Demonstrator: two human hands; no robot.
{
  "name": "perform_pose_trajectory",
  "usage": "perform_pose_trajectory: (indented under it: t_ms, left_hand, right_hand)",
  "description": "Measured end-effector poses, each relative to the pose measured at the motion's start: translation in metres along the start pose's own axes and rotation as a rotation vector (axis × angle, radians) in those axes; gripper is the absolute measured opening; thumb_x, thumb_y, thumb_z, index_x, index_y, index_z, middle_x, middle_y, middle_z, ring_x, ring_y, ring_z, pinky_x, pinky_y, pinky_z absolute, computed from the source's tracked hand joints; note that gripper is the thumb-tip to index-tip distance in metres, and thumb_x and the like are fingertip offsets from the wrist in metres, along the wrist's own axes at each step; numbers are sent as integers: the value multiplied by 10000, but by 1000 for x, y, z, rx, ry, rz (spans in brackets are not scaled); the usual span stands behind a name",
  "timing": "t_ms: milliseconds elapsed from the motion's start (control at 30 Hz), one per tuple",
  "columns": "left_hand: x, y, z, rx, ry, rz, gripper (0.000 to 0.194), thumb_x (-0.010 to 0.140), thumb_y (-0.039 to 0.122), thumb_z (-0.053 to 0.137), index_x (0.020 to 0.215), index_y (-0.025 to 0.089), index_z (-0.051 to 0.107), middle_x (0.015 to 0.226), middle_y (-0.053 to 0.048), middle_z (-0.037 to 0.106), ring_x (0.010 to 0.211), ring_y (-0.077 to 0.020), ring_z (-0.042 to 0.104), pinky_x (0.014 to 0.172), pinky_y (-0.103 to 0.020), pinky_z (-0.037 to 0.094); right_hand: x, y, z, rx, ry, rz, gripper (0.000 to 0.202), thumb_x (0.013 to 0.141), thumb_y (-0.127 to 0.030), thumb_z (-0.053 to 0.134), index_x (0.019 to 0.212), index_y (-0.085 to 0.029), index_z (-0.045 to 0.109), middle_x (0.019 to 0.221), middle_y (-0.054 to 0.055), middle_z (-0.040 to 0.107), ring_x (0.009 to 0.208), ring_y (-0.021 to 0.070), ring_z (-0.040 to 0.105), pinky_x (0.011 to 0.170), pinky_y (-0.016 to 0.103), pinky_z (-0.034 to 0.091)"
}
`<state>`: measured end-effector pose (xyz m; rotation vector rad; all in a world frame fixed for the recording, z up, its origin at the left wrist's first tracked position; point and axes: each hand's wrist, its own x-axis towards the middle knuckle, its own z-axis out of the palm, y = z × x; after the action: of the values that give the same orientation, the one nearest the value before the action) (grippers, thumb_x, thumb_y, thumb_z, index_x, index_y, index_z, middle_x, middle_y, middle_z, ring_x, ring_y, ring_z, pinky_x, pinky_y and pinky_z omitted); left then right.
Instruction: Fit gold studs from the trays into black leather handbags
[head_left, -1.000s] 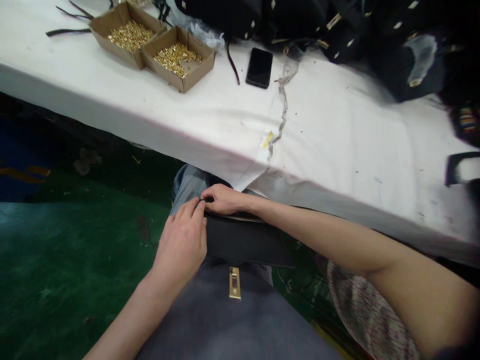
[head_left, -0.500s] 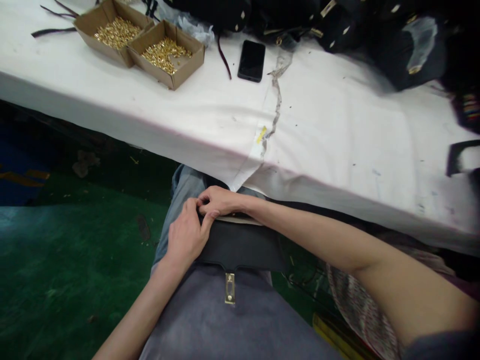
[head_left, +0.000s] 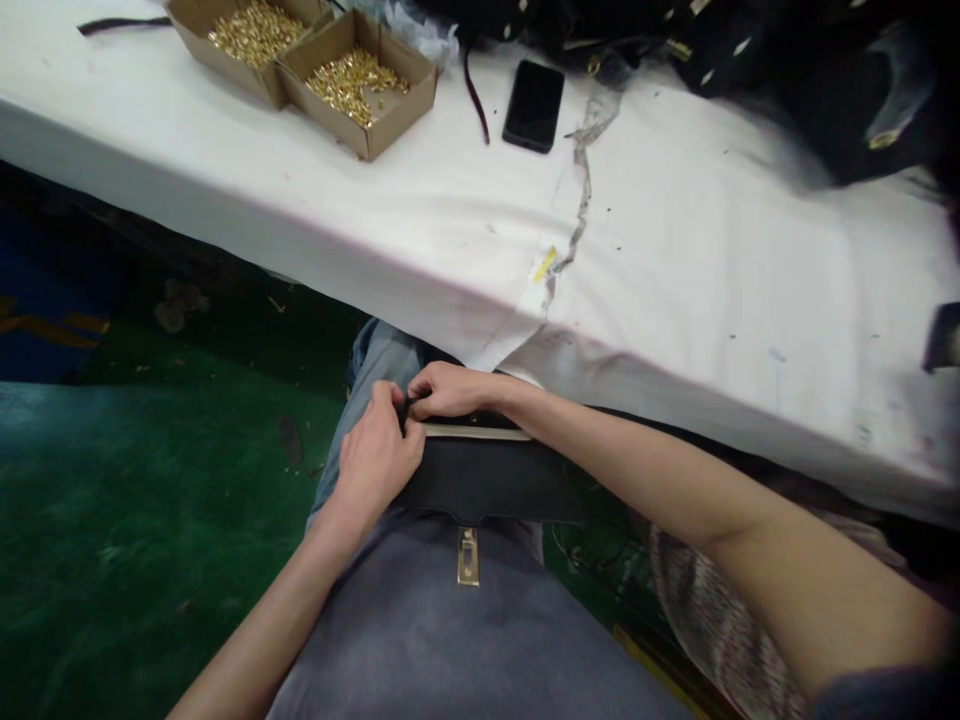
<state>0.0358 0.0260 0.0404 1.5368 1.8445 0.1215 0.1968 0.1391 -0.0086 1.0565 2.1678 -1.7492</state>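
Note:
A black handbag [head_left: 487, 478] lies across my lap with its flap turned toward me. A gold-coloured clasp plate [head_left: 468, 557] hangs from the flap's edge, and a pale strip runs along the bag's opening. My left hand [head_left: 381, 440] is closed on the bag's left corner, thumb and fingers pinching its edge. Close beside it, my right hand [head_left: 450, 391] reaches across from the right with its fingertips pinched at the same corner. Whatever small part lies between the fingertips is hidden.
Ahead stands a white-covered table [head_left: 675, 270]. On it are two cardboard boxes [head_left: 405, 115] of small gold-coloured metal pieces, a black phone [head_left: 533, 106] and a dark strip [head_left: 475, 95]. Black bags [head_left: 795, 110] are piled at the back right. Green floor [head_left: 187, 540] shows at left.
The view has shifted, so the table items sit further right. My hands stay at the bag's left corner; their fingertips have moved slightly apart, and more of the pale strip shows.

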Motion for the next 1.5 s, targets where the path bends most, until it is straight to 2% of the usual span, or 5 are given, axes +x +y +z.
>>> perform_pose_trajectory:
  t_ms: [533, 867, 1100, 1333, 1500]
  left_hand:
    - [-17, -9, -33, -3, -133, 35, 502, 985, 691, 572, 1032, 195, 626, 989, -140, 719, 919, -345, 707, 738, -379, 467]
    - [-9, -52, -20, -766, -287, -32, 506, 980, 683, 604, 811, 208, 566, 639, 41, 487, 548, -124, 424, 510, -249, 235]
    - [-5, -70, 33, -458, -84, 182, 417, 1076, 488, 516, 765, 209, 529, 700, 0, 581, 674, -170, 539, 635, -296, 321]
    - [-23, -36, 5, -131, -95, 122, 461, 1136, 475, 347, 1486, 247, 540, 1172, -149, 765, 1085, -334, 724, 841, -382, 442]
    - [-10, -23, 5, -56, -43, 238, 444, 1107, 568, 424, 1264, 262, 704, 1244, -142, 720, 1120, -330, 693, 834, -365, 446]
  right_hand:
    - [-12, -56, 7, -324, 317, 345, 266, 842, -376, 747, 842, -111, 772, 830, 183, 729, 755, 279, 648, 625, 352, 389]
    - [-43, -48, -11, -400, 54, -90, 240, 852, -285, 647, 641, -180, 605, 597, 5, 544, 583, 143, 386, 603, 343, 260]
    - [-54, -16, 21, -351, 74, 37, 278, 876, -307, 618, 653, -201, 491, 601, -43, 447, 601, 133, 387, 585, 303, 242]
    - [-47, -23, 27, -313, 110, 98, 275, 944, -344, 647, 725, -193, 579, 652, -2, 574, 624, 150, 462, 592, 298, 280]
    - [-59, -18, 30, -126, 234, 218, 191, 917, -327, 696, 786, -189, 701, 638, -20, 612, 618, 151, 519, 572, 278, 309]
